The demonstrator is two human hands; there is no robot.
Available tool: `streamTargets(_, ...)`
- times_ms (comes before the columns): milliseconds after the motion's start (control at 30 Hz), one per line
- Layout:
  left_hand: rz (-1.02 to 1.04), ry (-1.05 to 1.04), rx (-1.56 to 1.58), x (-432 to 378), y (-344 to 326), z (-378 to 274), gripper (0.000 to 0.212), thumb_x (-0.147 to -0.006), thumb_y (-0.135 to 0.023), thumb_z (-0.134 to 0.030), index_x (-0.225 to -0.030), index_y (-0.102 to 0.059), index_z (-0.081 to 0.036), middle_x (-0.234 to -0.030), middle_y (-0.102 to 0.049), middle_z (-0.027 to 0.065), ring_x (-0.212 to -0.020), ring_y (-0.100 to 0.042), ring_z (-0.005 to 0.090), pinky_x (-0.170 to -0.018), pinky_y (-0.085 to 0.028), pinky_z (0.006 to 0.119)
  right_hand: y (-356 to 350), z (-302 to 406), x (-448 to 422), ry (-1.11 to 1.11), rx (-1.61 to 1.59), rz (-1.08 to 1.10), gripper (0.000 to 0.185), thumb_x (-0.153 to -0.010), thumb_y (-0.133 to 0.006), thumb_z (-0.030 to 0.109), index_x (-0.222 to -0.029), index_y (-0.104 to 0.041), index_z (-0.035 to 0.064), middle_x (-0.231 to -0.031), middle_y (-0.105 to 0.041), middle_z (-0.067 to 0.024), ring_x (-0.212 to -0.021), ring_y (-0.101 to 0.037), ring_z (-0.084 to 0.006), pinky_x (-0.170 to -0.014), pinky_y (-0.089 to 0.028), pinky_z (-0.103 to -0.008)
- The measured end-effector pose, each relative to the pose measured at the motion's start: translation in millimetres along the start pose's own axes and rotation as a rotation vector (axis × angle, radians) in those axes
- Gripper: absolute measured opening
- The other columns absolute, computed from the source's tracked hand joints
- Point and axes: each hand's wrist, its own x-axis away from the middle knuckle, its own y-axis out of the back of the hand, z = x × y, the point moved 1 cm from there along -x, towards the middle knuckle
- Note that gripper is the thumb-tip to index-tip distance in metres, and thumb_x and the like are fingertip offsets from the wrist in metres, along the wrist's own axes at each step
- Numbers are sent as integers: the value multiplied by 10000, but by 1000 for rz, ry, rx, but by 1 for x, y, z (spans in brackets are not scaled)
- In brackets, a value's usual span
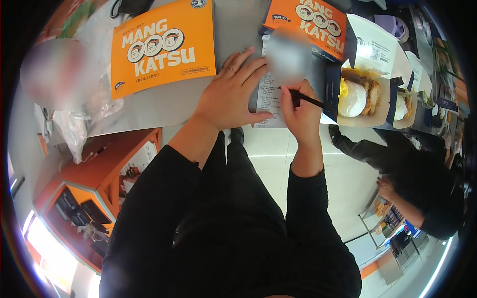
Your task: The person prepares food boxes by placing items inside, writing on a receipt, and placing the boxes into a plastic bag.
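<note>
My left hand (233, 91) lies spread on the steel counter, its thumb and fingertips on the left edge of a long printed paper slip (269, 97). A ring is on one of its fingers. In my right hand (302, 108) is a black pen (312, 100), its tip at the printed lines of the slip. A blurred patch hides the upper part of the slip. Beyond my left hand lies a closed yellow-orange meal box (164, 44). An orange box (316, 26) stands past the slip. Right of my right hand, an open carton (363, 93) holds rice and breaded, sliced food.
A second open food carton (404, 106) stands farther right, near a purple container (391, 28). Clear plastic bags (74, 128) hang over the counter's left end. An orange cabinet (108, 160) stands below left. A co-worker in black (413, 178) is at the right.
</note>
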Motion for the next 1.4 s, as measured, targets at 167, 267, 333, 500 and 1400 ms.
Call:
streamTargets(167,-10,10,0,1,-2,1,914,-635,-871,-413,-1423,-505,-134,-1516,-447,9,-1475,-307,297,-1216,-292,483,-3,1,1,21,-32,38,73,-905,-710,50,-947,-655,27,-778,-653,-78,-650,-604,-130,-593,-485,-268)
streamTargets(267,-29,-8,1,1,-3,1,905,-631,-873,-405,-1417,-512,-139,-1513,-453,11,-1470,-318,300,-1211,-299,481,-4,2,0,40,5,56,73,-896,-715,47,-927,-651,26,-760,-644,-76,-637,-600,-136,-589,-482,-265)
streamTargets(333,-13,1,-6,1,-2,0,908,-638,-871,-431,-1416,-511,-130,-1514,-443,1,-1477,-305,293,-1223,-288,471,-5,-1,1,30,-6,5,80,-893,-718,51,-922,-648,26,-763,-643,-80,-626,-594,-142,-586,-481,-267)
streamTargets(500,-23,6,-4,2,-3,0,908,-621,-872,-393,-1420,-517,-149,-1512,-458,10,-1467,-329,299,-1209,-299,478,-2,2,2,15,-13,28,87,-889,-717,51,-908,-636,26,-766,-640,-90,-617,-592,-154,-586,-484,-272)
streamTargets(1400,3,-12,-30,0,-2,-3,877,-624,-876,-397,-1413,-551,-196,-1501,-485,-36,-1473,-321,293,-1213,-297,485,-7,-9,4,153,-13,-291,102,-969,-656,51,-1067,-640,26,-962,-740,-134,-847,-737,-206,-741,-559,-285)
